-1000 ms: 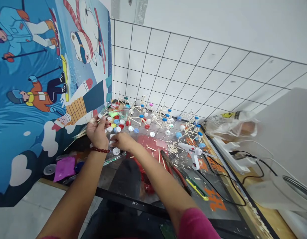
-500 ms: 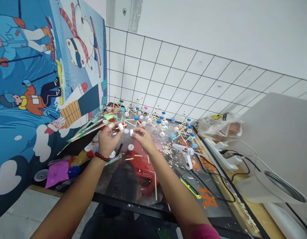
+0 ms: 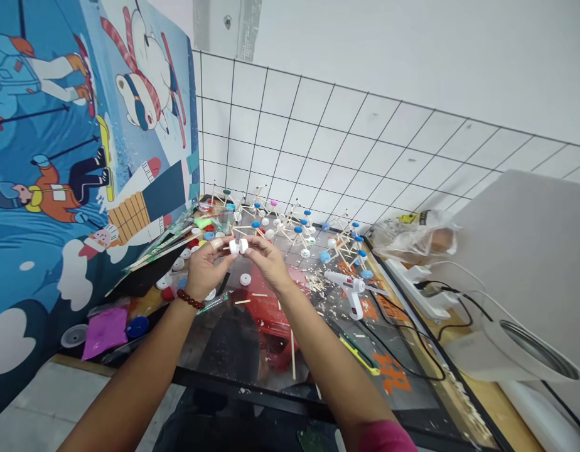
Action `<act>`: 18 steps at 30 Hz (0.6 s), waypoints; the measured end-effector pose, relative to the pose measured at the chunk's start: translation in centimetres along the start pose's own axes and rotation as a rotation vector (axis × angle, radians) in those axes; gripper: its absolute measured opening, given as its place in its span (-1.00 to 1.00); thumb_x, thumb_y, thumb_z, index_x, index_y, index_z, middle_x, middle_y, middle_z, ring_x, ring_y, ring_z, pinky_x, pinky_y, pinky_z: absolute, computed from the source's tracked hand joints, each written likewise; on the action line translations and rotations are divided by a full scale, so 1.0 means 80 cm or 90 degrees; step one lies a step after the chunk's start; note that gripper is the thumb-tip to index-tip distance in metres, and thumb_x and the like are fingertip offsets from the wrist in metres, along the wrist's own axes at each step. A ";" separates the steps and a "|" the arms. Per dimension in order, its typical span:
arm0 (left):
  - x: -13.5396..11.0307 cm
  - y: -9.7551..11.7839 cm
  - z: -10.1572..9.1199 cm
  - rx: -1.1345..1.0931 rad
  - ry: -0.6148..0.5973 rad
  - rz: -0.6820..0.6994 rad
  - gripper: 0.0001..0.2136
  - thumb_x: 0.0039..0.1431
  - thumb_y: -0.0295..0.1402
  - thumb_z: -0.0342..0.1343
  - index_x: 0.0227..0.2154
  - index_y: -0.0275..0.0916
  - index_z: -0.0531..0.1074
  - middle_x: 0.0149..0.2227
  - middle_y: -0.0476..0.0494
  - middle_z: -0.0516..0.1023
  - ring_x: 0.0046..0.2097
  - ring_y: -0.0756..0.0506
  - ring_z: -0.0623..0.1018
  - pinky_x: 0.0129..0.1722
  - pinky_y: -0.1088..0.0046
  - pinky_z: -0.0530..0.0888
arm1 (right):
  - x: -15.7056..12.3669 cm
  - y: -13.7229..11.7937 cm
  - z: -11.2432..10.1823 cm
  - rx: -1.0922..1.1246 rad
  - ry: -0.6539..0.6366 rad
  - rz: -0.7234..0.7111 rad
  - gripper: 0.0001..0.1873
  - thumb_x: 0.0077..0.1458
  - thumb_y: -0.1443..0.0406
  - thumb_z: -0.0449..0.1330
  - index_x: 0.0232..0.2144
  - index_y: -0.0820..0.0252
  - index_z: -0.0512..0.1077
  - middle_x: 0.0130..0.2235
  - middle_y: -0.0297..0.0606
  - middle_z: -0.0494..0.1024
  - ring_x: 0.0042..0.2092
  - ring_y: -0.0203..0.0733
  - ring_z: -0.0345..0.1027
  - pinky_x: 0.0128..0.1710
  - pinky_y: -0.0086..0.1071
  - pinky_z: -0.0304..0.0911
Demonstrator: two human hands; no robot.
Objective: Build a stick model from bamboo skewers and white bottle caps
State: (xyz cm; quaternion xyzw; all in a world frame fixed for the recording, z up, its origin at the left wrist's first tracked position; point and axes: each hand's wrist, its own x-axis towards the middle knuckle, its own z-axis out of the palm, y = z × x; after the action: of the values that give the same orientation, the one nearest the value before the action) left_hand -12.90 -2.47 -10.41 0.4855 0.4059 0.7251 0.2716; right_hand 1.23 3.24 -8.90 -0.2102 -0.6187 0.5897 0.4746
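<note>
My left hand [image 3: 206, 267] pinches a small white bottle cap [image 3: 233, 246] above the glass tabletop [image 3: 252, 351]. My right hand [image 3: 269, 262] pinches a second white cap [image 3: 243, 245] and presses it against the first, so the two touch between my fingertips. A dark bead bracelet [image 3: 189, 299] circles my left wrist. Under my hands lie loose white, red and blue caps [image 3: 245, 279] and a few thin wooden sticks [image 3: 259, 295]. Behind them stand stick-and-cap models [image 3: 290, 229].
A white glue gun [image 3: 350, 290] lies right of my hands, its black cord running to a power strip [image 3: 415, 292]. Red pliers and a yellow tool [image 3: 360, 355] lie nearer. A plastic bag [image 3: 415, 235] sits at right, purple foam [image 3: 104, 329] at left, by an illustrated board.
My hands rose from the cap pile, each taking a white cap. The caps were apart half a second ago; now they are pressed together.
</note>
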 end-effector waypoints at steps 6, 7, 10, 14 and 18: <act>0.020 0.017 -0.017 -0.114 0.214 0.018 -0.68 -0.19 -0.39 0.39 -0.27 -0.24 0.57 -0.35 -0.08 0.63 -0.33 -0.05 0.61 -0.26 0.42 0.56 | -0.003 0.014 -0.011 -0.352 -0.038 -0.029 -0.80 -0.05 0.30 0.22 -0.30 0.19 0.49 -0.35 -0.32 0.48 -0.34 -0.27 0.33 -0.26 -0.38 0.29; 0.025 0.022 -0.024 -0.143 0.272 0.031 -0.71 -0.19 -0.38 0.39 -0.31 -0.23 0.56 -0.39 -0.04 0.62 -0.39 -0.01 0.59 -0.31 0.46 0.55 | -0.005 0.017 -0.011 -0.476 -0.089 -0.034 -0.83 -0.08 0.34 0.22 -0.34 0.21 0.50 -0.37 -0.32 0.46 -0.36 -0.27 0.31 -0.29 -0.38 0.27; 0.038 0.033 -0.041 -0.177 0.383 0.053 -0.74 -0.21 -0.34 0.39 -0.39 -0.24 0.52 -0.45 0.01 0.57 -0.46 0.05 0.53 -0.37 0.53 0.52 | -0.006 0.024 -0.007 -0.761 -0.238 -0.043 -0.86 -0.09 0.35 0.24 -0.38 0.22 0.53 -0.36 -0.25 0.47 -0.33 -0.20 0.33 -0.28 -0.36 0.25; 0.042 0.036 -0.048 -0.169 0.426 0.052 -0.73 -0.21 -0.32 0.37 -0.38 -0.24 0.49 -0.41 -0.01 0.58 -0.47 0.07 0.51 -0.40 0.53 0.51 | 0.011 0.027 0.017 -0.835 -0.264 -0.057 -0.77 -0.02 0.27 0.27 -0.26 0.19 0.55 -0.23 -0.13 0.51 -0.19 -0.04 0.38 -0.16 -0.26 0.24; 0.042 0.032 -0.047 -0.170 0.454 0.056 -0.73 -0.20 -0.37 0.34 -0.37 -0.26 0.48 -0.38 -0.03 0.58 -0.49 0.08 0.49 -0.44 0.55 0.48 | 0.035 0.038 0.053 -0.806 -0.324 -0.106 -0.71 0.06 0.37 0.21 -0.13 0.14 0.54 -0.13 -0.12 0.50 -0.08 -0.02 0.36 -0.06 -0.24 0.21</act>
State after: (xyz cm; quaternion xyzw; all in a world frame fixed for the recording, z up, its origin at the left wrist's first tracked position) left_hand -17.63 -2.41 -7.34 0.1798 0.3560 0.9058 0.1429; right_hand -4.52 3.94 -10.16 -0.2537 -0.9505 0.1070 0.1440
